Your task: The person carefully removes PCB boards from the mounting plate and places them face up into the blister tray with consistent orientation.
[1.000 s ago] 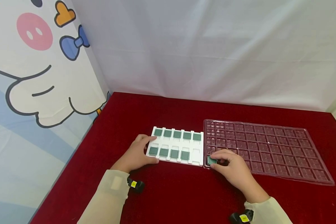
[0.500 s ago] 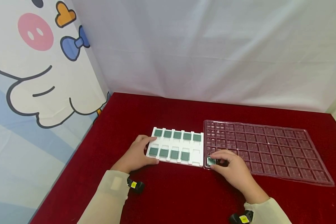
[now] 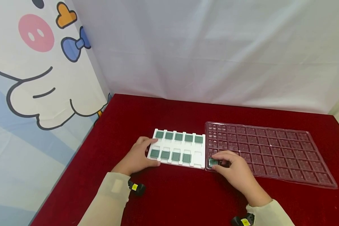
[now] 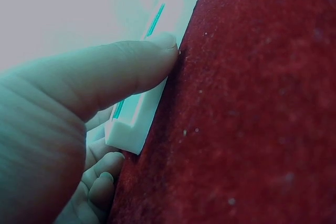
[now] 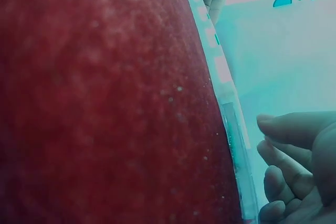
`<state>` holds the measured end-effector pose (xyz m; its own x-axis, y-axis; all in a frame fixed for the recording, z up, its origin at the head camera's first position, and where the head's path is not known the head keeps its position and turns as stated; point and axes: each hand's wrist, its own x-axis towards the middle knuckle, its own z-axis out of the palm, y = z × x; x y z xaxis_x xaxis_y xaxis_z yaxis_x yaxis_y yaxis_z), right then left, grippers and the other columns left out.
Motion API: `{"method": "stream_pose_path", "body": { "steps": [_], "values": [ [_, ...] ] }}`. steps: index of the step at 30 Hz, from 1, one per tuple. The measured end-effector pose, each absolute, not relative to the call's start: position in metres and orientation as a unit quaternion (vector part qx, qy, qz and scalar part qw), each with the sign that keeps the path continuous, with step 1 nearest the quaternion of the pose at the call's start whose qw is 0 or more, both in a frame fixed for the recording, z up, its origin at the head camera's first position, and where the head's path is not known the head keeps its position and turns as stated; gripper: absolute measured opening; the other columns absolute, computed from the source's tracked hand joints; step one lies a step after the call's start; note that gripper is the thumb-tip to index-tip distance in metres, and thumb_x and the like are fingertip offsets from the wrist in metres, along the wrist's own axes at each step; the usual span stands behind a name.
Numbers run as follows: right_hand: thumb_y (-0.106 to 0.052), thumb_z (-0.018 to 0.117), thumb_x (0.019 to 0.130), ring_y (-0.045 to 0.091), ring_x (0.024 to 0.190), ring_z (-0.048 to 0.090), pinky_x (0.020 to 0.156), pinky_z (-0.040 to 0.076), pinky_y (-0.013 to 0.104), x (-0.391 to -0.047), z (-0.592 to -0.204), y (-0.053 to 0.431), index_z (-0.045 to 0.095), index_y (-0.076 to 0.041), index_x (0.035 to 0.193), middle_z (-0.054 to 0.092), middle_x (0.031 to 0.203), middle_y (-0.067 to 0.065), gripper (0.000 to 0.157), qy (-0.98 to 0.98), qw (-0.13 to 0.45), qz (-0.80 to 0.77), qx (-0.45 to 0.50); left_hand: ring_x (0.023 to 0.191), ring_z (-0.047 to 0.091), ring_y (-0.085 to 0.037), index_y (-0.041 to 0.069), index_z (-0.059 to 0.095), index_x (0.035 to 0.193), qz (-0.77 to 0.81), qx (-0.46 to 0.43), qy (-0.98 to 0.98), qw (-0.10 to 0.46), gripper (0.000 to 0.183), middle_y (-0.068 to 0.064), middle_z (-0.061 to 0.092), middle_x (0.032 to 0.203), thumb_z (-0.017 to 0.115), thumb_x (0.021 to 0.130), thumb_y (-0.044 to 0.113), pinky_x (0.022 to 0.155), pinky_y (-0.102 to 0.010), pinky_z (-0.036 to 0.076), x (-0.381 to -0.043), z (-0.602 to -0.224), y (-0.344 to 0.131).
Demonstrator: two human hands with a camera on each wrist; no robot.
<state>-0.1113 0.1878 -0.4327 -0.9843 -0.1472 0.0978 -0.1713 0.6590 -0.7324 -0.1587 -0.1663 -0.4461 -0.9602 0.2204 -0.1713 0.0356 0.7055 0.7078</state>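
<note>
My left hand [image 3: 137,156] holds the left end of a white tray [image 3: 177,145], thumb along its front edge and fingers at its far side. In the left wrist view the thumb [image 4: 126,66] lies against the tray's edge. Green square chips sit in two rows in that tray; the front-right pocket [image 3: 198,157] is bare. My right hand [image 3: 234,166] pinches another green chip [image 3: 213,162] at the front-left compartment of a clear plastic tray [image 3: 274,150]. In the right wrist view, thumb and curled fingers [image 5: 289,166] show beside the clear tray's edge; the chip is hidden there.
Both trays lie side by side on a red cloth [image 3: 180,194], their near ends meeting. The clear tray's other visible compartments hold nothing. A white curtain [image 3: 214,56] stands behind, and a cartoon-printed sheet [image 3: 25,94] hangs at the left.
The green chip at my right fingertips changes its tilt slightly, its face turning from pale and shiny to darker in the corner compartment. My left hand and both trays stay put.
</note>
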Motion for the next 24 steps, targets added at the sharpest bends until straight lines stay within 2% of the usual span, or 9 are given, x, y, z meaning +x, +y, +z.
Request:
{"method": "stream_pose_path", "body": {
  "steps": [9, 17, 24],
  "values": [
    [-0.008, 0.084, 0.086, 0.016, 0.088, 0.058, 0.076, 0.051, 0.033, -0.113, -0.428, 0.176, 0.080, -0.011, 0.111, 0.071, 0.118, 0.003, 0.025, -0.908, 0.005, 0.408, 0.094, 0.119, 0.049, -0.025, 0.018, 0.048, 0.154, 0.375, 0.071, 0.916, 0.122, 0.087, -0.006, 0.041, 0.149, 0.091, 0.078, 0.025, 0.097, -0.041, 0.047, -0.158, -0.445, -0.167],
    [-0.011, 0.084, 0.086, 0.017, 0.093, 0.060, 0.081, 0.052, 0.037, -0.121, -0.426, 0.156, 0.080, -0.011, 0.112, 0.070, 0.120, 0.003, 0.026, -0.898, -0.011, 0.428, 0.105, 0.119, 0.048, -0.025, 0.018, 0.048, 0.154, 0.372, 0.068, 0.918, 0.122, 0.087, -0.006, 0.041, 0.149, 0.091, 0.078, 0.025, 0.097, -0.041, 0.048, -0.156, -0.445, -0.167],
    [-0.011, 0.086, 0.085, 0.017, 0.090, 0.058, 0.077, 0.050, 0.036, -0.125, -0.428, 0.141, 0.080, -0.011, 0.111, 0.071, 0.116, 0.002, 0.027, -0.890, -0.002, 0.437, 0.129, 0.119, 0.049, -0.025, 0.019, 0.048, 0.154, 0.375, 0.067, 0.917, 0.123, 0.087, -0.005, 0.041, 0.150, 0.090, 0.079, 0.026, 0.098, -0.042, 0.048, -0.158, -0.444, -0.166]
  ]
}}
